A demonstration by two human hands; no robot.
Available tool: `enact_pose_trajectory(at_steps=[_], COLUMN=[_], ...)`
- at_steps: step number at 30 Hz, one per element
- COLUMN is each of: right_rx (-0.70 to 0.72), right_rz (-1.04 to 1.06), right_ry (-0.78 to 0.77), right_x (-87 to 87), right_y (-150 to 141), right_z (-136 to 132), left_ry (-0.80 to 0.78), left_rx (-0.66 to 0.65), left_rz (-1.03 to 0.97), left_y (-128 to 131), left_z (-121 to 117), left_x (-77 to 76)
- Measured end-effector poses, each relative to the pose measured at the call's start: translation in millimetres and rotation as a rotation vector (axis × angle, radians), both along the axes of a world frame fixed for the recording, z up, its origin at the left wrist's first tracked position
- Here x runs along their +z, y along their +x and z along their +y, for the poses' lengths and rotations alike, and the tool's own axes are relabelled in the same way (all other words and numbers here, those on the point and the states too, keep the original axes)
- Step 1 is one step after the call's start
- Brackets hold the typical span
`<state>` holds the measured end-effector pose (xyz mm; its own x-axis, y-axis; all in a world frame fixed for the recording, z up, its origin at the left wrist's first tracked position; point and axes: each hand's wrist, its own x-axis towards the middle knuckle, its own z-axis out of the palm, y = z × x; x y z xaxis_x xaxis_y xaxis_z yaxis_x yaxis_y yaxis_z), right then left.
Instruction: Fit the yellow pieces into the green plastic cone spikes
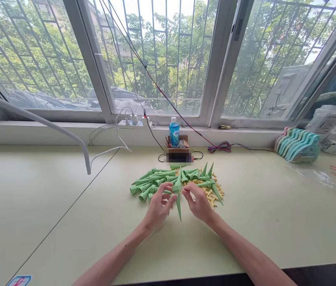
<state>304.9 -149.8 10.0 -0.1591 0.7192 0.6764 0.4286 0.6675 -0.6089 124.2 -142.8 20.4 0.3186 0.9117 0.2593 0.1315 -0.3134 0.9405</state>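
While the left hand (pixel 159 204) holds a green spike (pixel 179 207) in its grip, narrow tip toward the near edge of the table (pixel 275 226), the right hand (pixel 198 201) is positioned just beside it; whether the right grip contains a part cannot be determined. Piled green cones (pixel 159 178) and yellow pegs (pixel 210 197) lie beyond.

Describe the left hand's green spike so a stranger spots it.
On the pale table, find the heap of green spikes. At its near edge, the left hand holds one spike, right hand alongside. Its tip sits lower in the picture than any neighbour's.
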Motion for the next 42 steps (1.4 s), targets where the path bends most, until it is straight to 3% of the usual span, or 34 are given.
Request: enact_pose_trajectory(at_steps=[6,14,28,42], right_rx=[-0.096,-0.056,0.042,0.026], right_rz=[0.064,0.023,-0.07,-0.06], right_ry=[0.077,0.14,0.175,0.18], right_x=[3.4,3.0,2.4,1.9], right_y=[0.8,0.3,-4.0,-3.0], right_z=[-0.2,-2.1,-6.2,-5.0], left_ry=[-0.169,-0.489,-0.639,-0.631], left_rx=[-0.049,-0.296,-0.359,-0.406], left_rz=[-0.111,-0.15,-0.149,-0.157], left_y=[-1.3,-2.8,-7.0,-7.4], left_z=[4.5,3.0,6.1,6.5], left_x=[0.0,7.6,1.0,1.1])
